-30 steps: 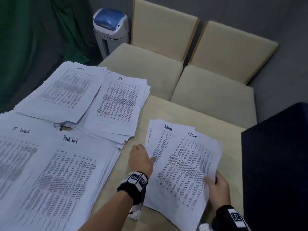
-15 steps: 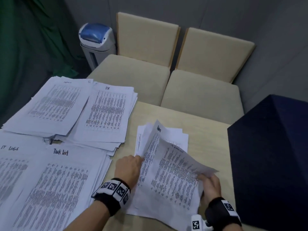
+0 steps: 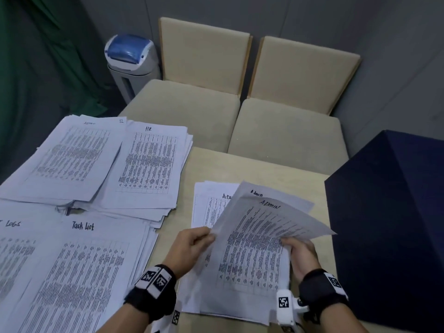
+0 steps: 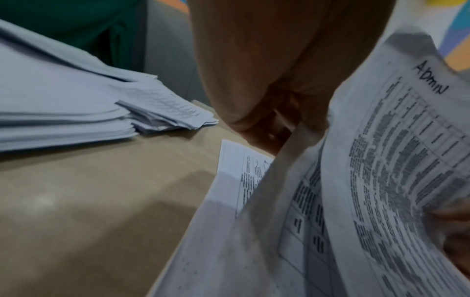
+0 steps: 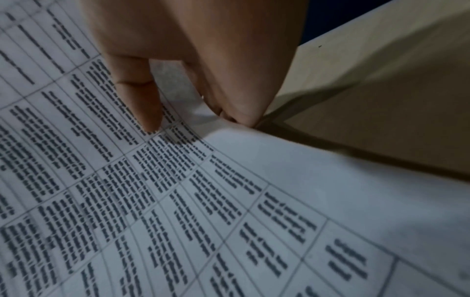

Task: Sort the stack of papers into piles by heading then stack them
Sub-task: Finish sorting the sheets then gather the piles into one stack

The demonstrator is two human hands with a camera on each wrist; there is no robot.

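Far left on the table [image 3: 240,162] lay the sorted piles: an IT Logs pile [image 3: 12,255] at the near left edge, a Task List pile [image 3: 84,272] beside it, and behind them a far Admin pile [image 3: 69,155] partly overlapping an HR pile [image 3: 149,169]. Next came the left hand [image 3: 189,243], fingers curled, thumb and fingertips pinching the left edge of the top Admin sheet [image 3: 254,248]; the left wrist view showed the same hand [image 4: 267,84] closed on that sheet's edge, sheet [image 4: 396,160] lifted and bowed, "ADMIN" readable at its top. Under it the loose Admin stack [image 3: 209,205] lay flat on the table right of the HR pile, apart from it, two more Admin headings showing at its far end. Right hand [image 3: 300,255] gripped the right edge of the same top sheet, fingers curled over the edge; in the right wrist view the thumb [image 5: 142,100] pressed on the printed face [image 5: 178,201] and the other fingers [image 5: 241,90] were tucked at the paper's edge, how far under could not be told. The sheet was raised on its right side, off the stack. Further right stood a dark blue box [image 3: 389,224] at the table's edge. Behind the table were two beige chairs [image 3: 240,104] and a blue-lidded bin [image 3: 131,58].
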